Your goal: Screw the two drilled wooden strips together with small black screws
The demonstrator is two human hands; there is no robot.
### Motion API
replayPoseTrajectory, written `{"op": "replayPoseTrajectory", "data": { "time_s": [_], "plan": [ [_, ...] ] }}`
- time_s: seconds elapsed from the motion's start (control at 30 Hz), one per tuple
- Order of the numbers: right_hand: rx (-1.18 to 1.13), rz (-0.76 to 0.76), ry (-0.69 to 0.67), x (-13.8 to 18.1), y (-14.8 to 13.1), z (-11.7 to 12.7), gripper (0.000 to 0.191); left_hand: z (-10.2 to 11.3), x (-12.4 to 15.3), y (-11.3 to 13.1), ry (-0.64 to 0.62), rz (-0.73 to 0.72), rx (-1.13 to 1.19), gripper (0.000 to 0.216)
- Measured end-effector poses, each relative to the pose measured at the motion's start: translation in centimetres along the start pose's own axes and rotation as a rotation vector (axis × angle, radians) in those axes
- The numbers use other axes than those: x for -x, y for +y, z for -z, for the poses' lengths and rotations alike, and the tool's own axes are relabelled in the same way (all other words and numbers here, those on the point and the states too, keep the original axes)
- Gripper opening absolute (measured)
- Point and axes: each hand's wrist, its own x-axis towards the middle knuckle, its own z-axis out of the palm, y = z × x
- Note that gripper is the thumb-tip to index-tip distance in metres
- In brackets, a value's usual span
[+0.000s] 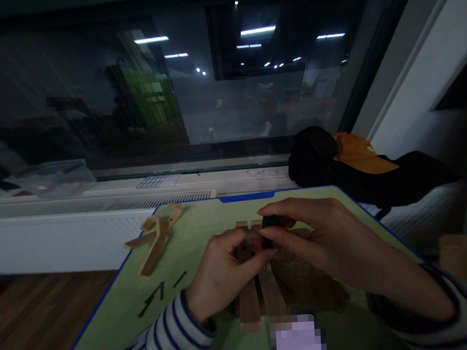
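My left hand (223, 272) is closed around the upper part of a stack of wooden slats (250, 304) that lies on the green mat (119, 311). Just above it, my right hand (323, 238) pinches a small black part (271, 224) over the tops of the slats. A flat dark brown board (310, 286) sits under my right hand. Both of my sleeves are striped blue and white.
A loose group of wooden pieces (155, 236) lies at the mat's far left corner. Several black screws or pins (157, 294) lie on the mat left of my left hand. A black bag with an orange cap (357, 150) rests on the windowsill. A white radiator (64, 231) runs below the window.
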Motion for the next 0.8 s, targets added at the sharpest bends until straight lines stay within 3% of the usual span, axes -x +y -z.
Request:
{"op": "replayPoseTrajectory", "data": {
  "time_s": [0.33,0.8],
  "plan": [
    [0.053,-0.007,0.004,0.06,-0.14,0.23,0.031,0.07,0.01,0.04,-0.024,-0.010,-0.027,0.005],
    [-0.011,0.024,-0.052,-0.02,-0.44,0.53,0.020,0.08,0.08,0.03,-0.043,-0.019,-0.045,0.007]
  ]
}}
